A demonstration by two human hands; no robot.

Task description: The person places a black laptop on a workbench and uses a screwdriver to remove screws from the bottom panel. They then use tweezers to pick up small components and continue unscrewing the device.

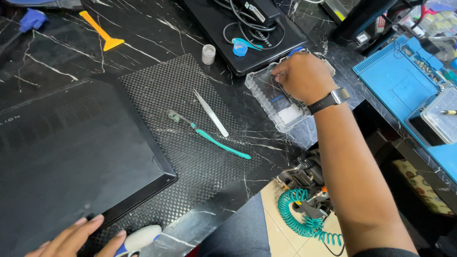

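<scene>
My right hand [304, 76], with a dark watch on the wrist, reaches into a clear plastic parts box [266, 102] on the black marble table and pinches something small and dark that I cannot make out. My left hand [78, 238] rests at the bottom left, fingers spread on the corner of a black laptop [71, 152] lying bottom-up on a dark woven mat [190, 162]. Just right of that hand lies a white and blue tool handle [140, 238]. Metal tweezers [211, 113] and a teal toothbrush [214, 140] lie on the mat.
An orange plastic scraper [102, 32] lies at the back left. A second black laptop [238, 33] with cables on it, a small grey cap [208, 54], a blue work mat [404, 81] with trays, and a teal coiled hose [304, 214] below the table edge.
</scene>
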